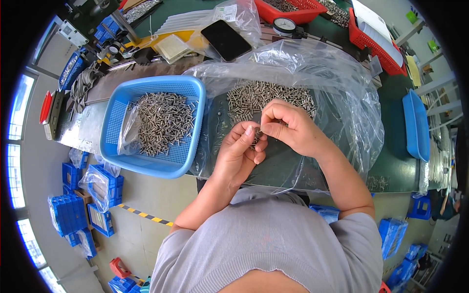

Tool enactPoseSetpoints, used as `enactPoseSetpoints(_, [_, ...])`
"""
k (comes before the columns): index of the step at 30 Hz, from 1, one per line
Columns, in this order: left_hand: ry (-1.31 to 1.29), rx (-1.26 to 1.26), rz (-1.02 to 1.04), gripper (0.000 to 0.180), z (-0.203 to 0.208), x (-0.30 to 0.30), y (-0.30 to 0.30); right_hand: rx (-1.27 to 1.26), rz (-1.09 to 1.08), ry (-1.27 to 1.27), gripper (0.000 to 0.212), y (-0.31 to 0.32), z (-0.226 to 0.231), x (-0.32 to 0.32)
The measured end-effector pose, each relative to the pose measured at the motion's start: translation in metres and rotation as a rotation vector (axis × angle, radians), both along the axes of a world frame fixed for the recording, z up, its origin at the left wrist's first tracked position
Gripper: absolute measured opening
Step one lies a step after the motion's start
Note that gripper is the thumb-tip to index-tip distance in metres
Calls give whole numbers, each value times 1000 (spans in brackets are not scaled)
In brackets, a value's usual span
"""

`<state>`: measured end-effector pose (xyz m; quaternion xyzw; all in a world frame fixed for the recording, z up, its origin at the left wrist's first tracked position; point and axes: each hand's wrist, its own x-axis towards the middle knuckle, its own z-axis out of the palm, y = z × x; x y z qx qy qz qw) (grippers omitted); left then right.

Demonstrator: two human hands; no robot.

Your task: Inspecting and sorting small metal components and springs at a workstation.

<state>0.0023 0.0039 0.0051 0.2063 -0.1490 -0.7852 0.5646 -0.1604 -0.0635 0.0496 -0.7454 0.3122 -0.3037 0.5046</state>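
Close together over the front of a clear plastic bag, my two hands meet at the fingertips. My left hand point(238, 150) is curled, palm up, around several small metal pins. With thumb and forefinger pinched, my right hand point(291, 128) touches the left fingertips; any single pin between them is too small to make out. Just beyond the hands, a pile of small metal pins point(264, 96) lies on the clear plastic bag point(337, 93). To the left stands a blue basket point(189, 161) holding many more metal pins point(163, 122) and a crumpled clear bag.
A black phone point(225, 40) lies on plastic at the back, near a dial gauge point(284, 26). Red baskets point(376, 46) stand at the back and back right, and a blue tray point(416, 126) at the right edge. Blue crates point(68, 213) sit on the floor at left.
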Motion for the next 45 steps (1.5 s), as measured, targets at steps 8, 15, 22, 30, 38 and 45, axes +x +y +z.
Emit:
enactPoseSetpoints(8, [-13, 11, -6, 18, -2, 2, 1, -36, -9, 34, 14, 2, 0, 6])
enactPoseSetpoints(15, [-7, 23, -62, 22, 2, 2, 0, -237, 28, 44, 16, -2, 2, 1])
enactPoseSetpoints(22, [19, 1, 17, 20, -1, 0, -1, -253, 76, 21, 10, -7, 2, -8])
enactPoseSetpoints(30, [84, -7, 13, 18, -1, 3, -1, -501, -250, 503, 11, -16, -6, -18])
enactPoseSetpoints(38, [90, -21, 7, 20, -2, 3, -1, -728, -270, 599, 6, -15, -19, -5])
enactPoseSetpoints(45, [95, -14, 3, 20, -3, 4, 0, -775, -257, 621, 8, -13, -20, -5])
